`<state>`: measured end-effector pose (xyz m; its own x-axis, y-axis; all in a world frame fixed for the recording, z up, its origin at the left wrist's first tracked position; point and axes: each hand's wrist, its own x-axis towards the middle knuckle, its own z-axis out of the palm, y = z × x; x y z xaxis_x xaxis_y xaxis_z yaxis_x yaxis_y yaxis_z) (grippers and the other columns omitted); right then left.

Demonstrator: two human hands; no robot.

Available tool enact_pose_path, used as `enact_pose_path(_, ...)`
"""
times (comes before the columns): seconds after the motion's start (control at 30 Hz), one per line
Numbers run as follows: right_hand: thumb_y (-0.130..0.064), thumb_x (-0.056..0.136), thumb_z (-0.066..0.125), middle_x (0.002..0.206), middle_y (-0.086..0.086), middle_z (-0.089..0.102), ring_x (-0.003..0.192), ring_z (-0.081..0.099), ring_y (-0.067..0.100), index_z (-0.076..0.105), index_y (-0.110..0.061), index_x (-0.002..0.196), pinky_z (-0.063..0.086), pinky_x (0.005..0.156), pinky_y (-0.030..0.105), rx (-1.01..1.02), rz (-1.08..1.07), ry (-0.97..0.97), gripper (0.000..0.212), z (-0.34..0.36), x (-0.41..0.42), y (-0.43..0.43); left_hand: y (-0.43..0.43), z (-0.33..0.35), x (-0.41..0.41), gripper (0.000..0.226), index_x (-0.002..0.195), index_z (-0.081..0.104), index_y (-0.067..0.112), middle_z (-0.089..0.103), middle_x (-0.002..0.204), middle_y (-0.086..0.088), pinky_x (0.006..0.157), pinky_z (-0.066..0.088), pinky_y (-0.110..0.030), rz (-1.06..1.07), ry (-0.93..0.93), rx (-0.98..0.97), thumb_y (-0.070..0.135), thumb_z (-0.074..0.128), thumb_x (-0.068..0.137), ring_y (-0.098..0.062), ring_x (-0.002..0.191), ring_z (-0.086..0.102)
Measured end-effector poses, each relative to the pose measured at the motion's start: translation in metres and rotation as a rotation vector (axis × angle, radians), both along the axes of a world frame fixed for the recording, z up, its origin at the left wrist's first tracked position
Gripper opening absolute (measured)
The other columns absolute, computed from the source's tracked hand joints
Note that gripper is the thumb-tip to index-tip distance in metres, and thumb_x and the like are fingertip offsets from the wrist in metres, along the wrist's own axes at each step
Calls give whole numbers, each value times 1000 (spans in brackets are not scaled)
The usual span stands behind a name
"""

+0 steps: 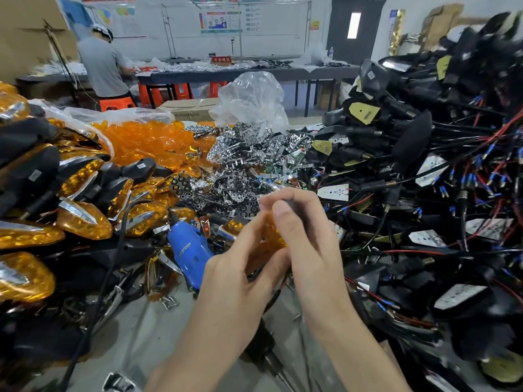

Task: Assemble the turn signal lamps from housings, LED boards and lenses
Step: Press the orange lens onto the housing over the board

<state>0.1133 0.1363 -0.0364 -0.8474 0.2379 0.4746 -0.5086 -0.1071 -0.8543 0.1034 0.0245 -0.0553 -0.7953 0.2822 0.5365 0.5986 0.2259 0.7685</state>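
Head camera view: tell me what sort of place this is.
Likely a lamp assembly workshop: piles of amber lenses and wired black housings crowd the bench, and another worker stands at a long table behind.

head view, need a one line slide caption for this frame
Both hands, left and right, grip an amber lens above a bench piled with finished lamps, chrome reflectors and wired black housings.

Blue power tool (190, 253) lies on the table (147, 329) — crumpled plastic bag (252, 100) behind.

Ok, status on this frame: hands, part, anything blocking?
Left hand and right hand both closed on one amber lens. Blue power tool lying just left. Nothing blocking.
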Motion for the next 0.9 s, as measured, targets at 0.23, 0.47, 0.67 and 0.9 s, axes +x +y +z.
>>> enact_pose_path(0.23,-8,89,71,98,-11,73,80,66,1,65,-25,103,51,73,13,42,-14,39,24,-2,-3,-3,-2,1,-2,29,121,55,39,66,98,15,71,45,-9,-19,25,-14,32,52,93,-3,87,64)
enact_pose_path(0.47,-20,93,67,104,-12,73,92,69,7,65,-36,107,54,82,21,108,-54,32,22,-2,-3,-2,-2,8,-2,35,122,59,32,59,108,15,78,43,-9,-10,8,-27,18,57,90,-4,98,62)
enact_pose_path(0.67,-37,95,58,108,-13,69,96,65,2,60,-41,110,49,84,14,200,-89,61,16,-2,-3,1,-12,16,-6,35,131,58,38,68,124,5,98,50,-26,-365,-287,168,32,57,97,-16,117,63)
enact_pose_path(0.9,-39,105,47,136,-19,59,145,42,9,52,-28,121,32,109,14,300,-65,174,20,-6,-1,-4,-9,13,-8,38,116,71,25,72,115,-7,93,53,-31,-433,-646,454,40,60,83,-20,110,66)
